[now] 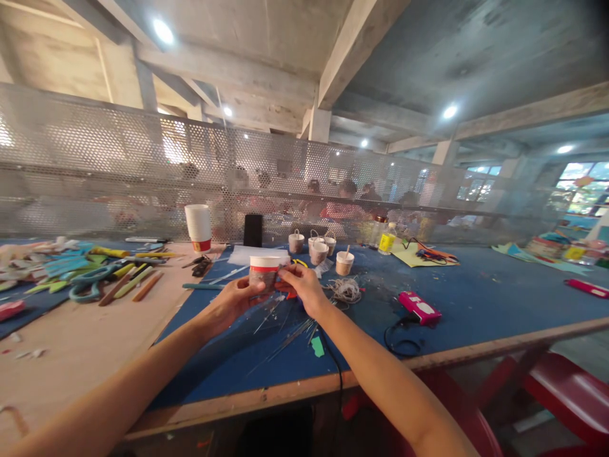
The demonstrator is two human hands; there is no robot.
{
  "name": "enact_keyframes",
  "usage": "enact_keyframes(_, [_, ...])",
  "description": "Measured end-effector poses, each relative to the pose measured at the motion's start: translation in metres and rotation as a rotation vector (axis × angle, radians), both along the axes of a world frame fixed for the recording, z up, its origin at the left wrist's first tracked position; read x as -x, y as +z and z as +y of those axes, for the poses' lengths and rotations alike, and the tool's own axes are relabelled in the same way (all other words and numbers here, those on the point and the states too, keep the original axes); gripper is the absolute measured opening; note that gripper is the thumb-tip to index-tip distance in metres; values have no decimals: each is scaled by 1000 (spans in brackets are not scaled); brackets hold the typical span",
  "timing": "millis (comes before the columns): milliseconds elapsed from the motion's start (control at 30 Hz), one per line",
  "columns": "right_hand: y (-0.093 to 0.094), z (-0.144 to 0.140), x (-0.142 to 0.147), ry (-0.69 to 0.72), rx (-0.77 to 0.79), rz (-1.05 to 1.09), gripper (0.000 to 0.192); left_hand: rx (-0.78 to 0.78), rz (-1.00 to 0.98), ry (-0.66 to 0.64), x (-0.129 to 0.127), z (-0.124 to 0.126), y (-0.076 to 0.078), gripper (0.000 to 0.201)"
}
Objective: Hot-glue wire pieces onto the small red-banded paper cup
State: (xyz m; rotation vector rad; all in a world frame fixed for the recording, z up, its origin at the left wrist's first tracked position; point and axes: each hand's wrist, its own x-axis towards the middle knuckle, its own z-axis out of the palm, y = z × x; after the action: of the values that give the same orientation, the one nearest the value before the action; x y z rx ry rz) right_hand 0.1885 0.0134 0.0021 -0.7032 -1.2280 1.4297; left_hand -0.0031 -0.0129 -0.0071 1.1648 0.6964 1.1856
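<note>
A paper cup [264, 262] with a white rim and a red band is held above the blue table top; its lower part looks wrapped in grey twine. My left hand [238, 301] is closed round the cup's left side and underside. At the cup's right side, the fingers of my right hand [303, 284] are pinched together; what lies between them is too small to make out. Just right of my right hand lies a loose tangle of grey twine [346, 290]. Beyond it stand several small wrapped cups [318, 253], some with loop handles, and another cup [344, 263] with a stick in it.
A stack of paper cups [198, 223] and a black phone [253, 230] stand along the perforated screen [190, 146]. Scissors [88, 284] and clay tools lie left. Bottles [387, 240], a pink box [419, 308] and a black cable [402, 343] are right. Thin wires lie below my hands.
</note>
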Motion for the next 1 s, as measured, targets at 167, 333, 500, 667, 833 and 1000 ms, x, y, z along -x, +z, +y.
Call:
enact_keyframes(167, [0, -1, 0, -9, -17, -15, 44, 1, 9, 15, 0, 1, -1, 33])
enact_keyframes(333, [0, -1, 0, -17, -43, -19, 45, 1, 0, 3, -1, -3, 2, 31])
enact_keyframes(500, [1, -1, 1, -30, -53, -34, 45, -6, -38, -28, -1, -5, 3, 32])
enact_keyframes(667, [0, 1, 0, -28, -48, -46, 43, 16, -52, -42, -2, -4, 2, 29])
enact_keyframes(833, [1, -1, -2, -75, -101, -168, 40, 33, -100, -1, 0, -2, 4, 28])
enact_keyframes(1000, [-2, -8, 0, 64, -239, -289, 35, 59, -168, 77, 7, 3, 3, 24])
